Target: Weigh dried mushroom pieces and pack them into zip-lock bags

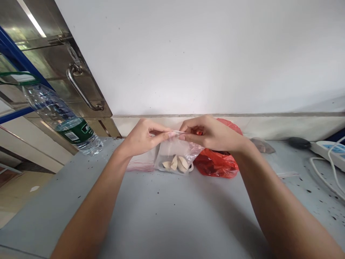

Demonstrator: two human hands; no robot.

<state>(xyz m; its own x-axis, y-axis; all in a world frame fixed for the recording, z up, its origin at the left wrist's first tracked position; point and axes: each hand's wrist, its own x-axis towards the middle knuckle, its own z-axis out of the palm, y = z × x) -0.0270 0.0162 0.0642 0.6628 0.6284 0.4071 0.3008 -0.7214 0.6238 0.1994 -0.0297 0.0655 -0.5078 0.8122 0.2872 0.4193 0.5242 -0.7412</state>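
Note:
My left hand and my right hand meet at the top edge of a small clear plastic bag, each pinching it between thumb and fingers. Several pale, cream-coloured pieces lie at the bottom of the bag, their kind unclear. To the left of it sits a stack of flat clear bags with reddish edges. A crumpled red plastic bag is behind and below my right hand, partly hidden by it; its contents are hard to make out.
A large water bottle with a green label stands at the left, before a metal door. A white device with a cable and a dark rounded object lie at the right. Dark crumbs dot the grey table. A white wall rises behind.

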